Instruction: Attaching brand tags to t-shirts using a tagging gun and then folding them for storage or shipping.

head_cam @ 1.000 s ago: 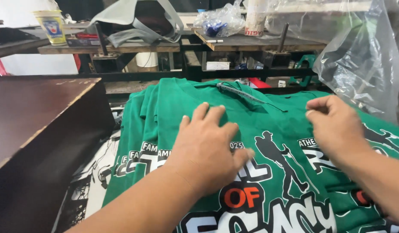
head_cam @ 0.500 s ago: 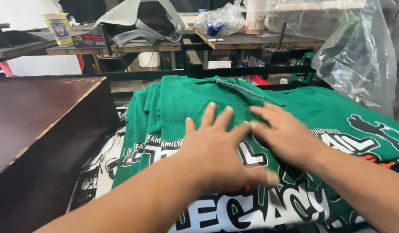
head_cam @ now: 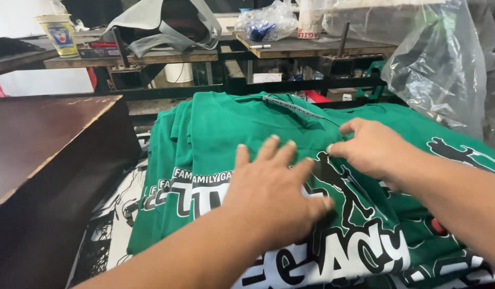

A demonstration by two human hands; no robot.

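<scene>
Green cotton T-shirts with white, black and orange print [head_cam: 242,115] lie stacked at the centre. The left hand [head_cam: 274,190] presses flat on the top one, fingers spread, gripping nothing; the right hand [head_cam: 373,150] pinches its cloth. A dark brown wooden board [head_cam: 39,134] sits left.

Green shirts [head_cam: 226,128], white-black-orange print, perhaps lettering.
</scene>
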